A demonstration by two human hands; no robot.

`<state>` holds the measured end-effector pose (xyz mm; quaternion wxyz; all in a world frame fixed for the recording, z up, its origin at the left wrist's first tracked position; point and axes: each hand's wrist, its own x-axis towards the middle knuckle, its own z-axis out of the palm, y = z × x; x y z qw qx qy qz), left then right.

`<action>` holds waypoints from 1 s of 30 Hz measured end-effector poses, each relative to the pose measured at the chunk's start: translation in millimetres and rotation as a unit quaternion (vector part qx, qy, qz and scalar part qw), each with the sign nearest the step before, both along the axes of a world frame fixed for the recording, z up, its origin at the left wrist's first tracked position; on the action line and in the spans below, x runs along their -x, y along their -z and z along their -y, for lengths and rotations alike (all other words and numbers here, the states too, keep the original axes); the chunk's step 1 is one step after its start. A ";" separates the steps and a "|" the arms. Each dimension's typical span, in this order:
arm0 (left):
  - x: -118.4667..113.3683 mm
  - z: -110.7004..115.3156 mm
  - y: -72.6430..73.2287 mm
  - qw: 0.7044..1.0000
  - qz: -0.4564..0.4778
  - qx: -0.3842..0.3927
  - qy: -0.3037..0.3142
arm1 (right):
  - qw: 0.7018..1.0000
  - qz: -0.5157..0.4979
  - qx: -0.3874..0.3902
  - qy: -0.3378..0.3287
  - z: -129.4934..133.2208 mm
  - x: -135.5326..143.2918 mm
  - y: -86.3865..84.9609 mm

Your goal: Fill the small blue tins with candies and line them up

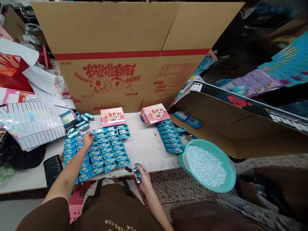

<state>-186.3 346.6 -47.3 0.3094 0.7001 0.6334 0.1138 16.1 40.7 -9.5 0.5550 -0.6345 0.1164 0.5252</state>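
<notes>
Head view: I see small blue cases in close rows on the white table. Each is prob. light, stiff, a bit slippery; best grip is at the two long edges. L hand is at 11 o'clock in these rows, fingertips together; what they pinch, I can't tell. At 4 o'clock, R hand has its fingers closed around a metal tool w/ blue handles, good to hold there. Farther, at 3 o'clock, is a green tub w/ white pellets.
</notes>
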 end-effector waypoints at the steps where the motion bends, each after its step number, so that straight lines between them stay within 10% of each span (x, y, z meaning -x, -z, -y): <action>1: -0.8 -1.0 0.1 1.000 -0.012 -0.004 0.003 | 1.000 -0.001 0.000 -0.001 -0.2 -1.6 -0.1; 9: 4.1 -1.4 1.5 0.999 -0.026 -0.021 0.010 | 1.000 -0.002 0.005 0.005 -9.7 -11.5 0.9; 18: 32.3 17.0 -9.9 0.941 0.262 0.103 -0.190 | 0.999 0.003 0.036 0.011 -2.6 -11.7 -5.2; 24: 35.0 2.3 -13.6 0.966 0.157 0.135 -0.156 | 0.998 0.012 0.059 0.012 -1.5 -9.3 -9.8; 30: 15.0 -19.4 -6.8 0.986 -0.149 -0.046 0.066 | 0.998 0.018 0.055 0.010 7.3 -9.1 -2.6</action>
